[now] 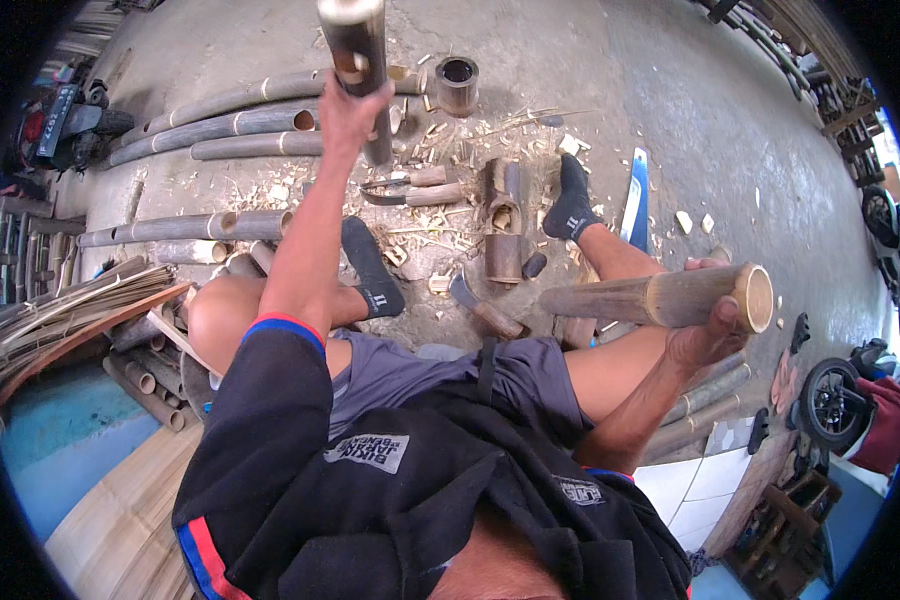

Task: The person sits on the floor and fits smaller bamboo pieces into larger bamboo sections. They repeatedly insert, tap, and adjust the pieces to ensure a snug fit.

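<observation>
My left hand, stretched far forward, is closed round a dark bamboo tube with a cut opening in its side. To the right, my right hand grips a longer, closed-ended bamboo tube near its pale end, holding it over my thigh. On the floor between my feet rests a notched bamboo section. Beside it are wooden-handled blades, and a hatchet-like tool lies nearer me. A short bamboo cup stands upright beyond them.
Wood chips litter the concrete floor. Long bamboo poles lie at the left, above a bundle of split strips. A saw with a blue-and-white blade lies beyond my right foot. A motorcycle wheel is at the far right.
</observation>
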A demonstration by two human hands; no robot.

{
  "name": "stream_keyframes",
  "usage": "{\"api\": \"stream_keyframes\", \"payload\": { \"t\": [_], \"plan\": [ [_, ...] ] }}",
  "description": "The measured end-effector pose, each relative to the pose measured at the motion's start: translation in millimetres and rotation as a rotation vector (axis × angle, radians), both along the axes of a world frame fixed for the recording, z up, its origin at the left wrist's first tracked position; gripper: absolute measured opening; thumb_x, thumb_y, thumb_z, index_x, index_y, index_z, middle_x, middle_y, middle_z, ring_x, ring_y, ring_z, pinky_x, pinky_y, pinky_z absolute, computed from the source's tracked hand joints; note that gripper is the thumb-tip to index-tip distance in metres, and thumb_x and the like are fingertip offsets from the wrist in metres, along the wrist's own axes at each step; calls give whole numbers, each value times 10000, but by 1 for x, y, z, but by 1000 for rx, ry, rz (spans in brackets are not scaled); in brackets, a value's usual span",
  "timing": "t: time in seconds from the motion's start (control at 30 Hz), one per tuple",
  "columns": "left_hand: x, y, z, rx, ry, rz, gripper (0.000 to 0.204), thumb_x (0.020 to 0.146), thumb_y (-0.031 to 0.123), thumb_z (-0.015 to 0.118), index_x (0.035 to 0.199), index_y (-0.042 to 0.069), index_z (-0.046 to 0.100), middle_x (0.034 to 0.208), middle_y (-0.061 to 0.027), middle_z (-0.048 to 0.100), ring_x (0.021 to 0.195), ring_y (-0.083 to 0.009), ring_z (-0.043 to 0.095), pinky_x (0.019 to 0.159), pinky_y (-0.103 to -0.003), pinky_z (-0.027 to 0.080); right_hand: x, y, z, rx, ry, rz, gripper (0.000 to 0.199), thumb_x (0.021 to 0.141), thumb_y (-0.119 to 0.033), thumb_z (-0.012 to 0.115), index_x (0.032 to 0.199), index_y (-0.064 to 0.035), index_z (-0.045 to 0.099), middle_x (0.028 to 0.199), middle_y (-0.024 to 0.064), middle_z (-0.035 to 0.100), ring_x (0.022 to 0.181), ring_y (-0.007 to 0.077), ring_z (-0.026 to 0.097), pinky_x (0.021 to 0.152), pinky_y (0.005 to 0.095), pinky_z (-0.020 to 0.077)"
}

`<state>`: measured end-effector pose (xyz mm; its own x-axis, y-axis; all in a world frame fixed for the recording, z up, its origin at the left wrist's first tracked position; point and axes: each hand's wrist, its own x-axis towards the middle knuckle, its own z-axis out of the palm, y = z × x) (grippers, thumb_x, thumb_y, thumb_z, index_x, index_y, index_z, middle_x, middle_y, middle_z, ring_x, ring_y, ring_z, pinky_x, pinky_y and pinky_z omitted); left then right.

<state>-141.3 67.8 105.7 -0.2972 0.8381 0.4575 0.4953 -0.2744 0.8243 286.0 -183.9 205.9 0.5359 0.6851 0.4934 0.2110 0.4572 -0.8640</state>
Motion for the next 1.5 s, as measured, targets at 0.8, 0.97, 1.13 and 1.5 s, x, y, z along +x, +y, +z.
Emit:
{"api": "stream_keyframes", "payload": {
  "t": [0.8,0.97,1.13,1.5],
  "plan": [
    [72,-41,-35,38,590,-294,800,646,231,911,1355,168,546,1221,-143,604,1043,-336,646,934,-477,556,-27,17,7,-7,-14,-58,674,787,-487,840,1151,45,642,915,215,700,753,311,708,660,421,599],
    [101,-94,-133,-438,807,-560,838,638,229,855,1397,183,503,1188,-142,548,1182,-366,576,981,-511,471,-22,-2,43,48,2,18,824,855,-620,691,1329,31,515,935,231,674,799,356,689,713,473,580],
    [109,-114,-170,-549,901,-654,857,705,183,830,1476,205,456,1262,-141,576,1240,-354,556,1037,-522,450,2,-6,77,204,23,300,875,917,-720,441,1415,-1,448,975,256,649,842,382,665,770,533,550],
    [94,-108,-184,-696,929,-674,888,743,251,837,1525,235,416,1323,-114,572,1287,-342,517,1064,-506,420,-41,64,82,249,243,423,876,859,-730,475,1378,-24,470,997,263,648,859,411,658,801,572,538]
  ]
}}
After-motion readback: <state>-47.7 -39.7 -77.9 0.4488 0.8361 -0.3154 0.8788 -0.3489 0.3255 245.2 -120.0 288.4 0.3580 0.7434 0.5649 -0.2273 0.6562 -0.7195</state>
